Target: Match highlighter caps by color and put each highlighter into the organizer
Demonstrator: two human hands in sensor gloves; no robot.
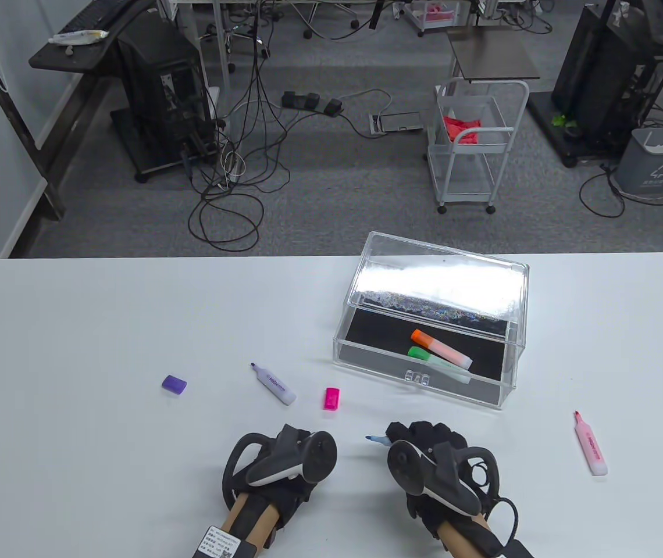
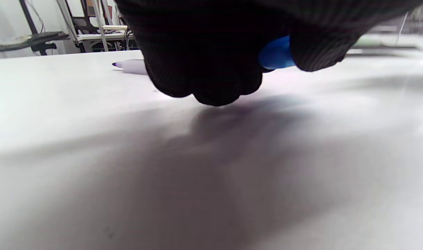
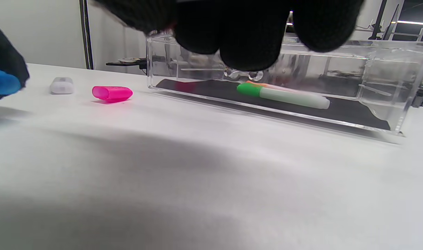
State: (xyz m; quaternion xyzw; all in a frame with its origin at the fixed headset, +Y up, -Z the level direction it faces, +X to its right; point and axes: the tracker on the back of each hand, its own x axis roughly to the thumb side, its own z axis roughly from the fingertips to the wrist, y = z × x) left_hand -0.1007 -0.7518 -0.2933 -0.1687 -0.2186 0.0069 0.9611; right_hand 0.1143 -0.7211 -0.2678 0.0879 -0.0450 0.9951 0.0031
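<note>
Holding blue cap (image 2: 275, 53), blue highlighter (image 1: 377, 440), hands apart

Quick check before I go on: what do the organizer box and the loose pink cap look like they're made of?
The organizer looks like clear rigid acrylic or similar plastic: you see straight through its walls, the lid glares, and a matte black liner covers the floor. The pink cap looks like glossy translucent plastic, since light glows through it and its open end shows a thin wall.

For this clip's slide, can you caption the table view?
Right hand holds an uncapped blue highlighter; orange-capped and green-capped highlighters lie in the organizer.
</note>
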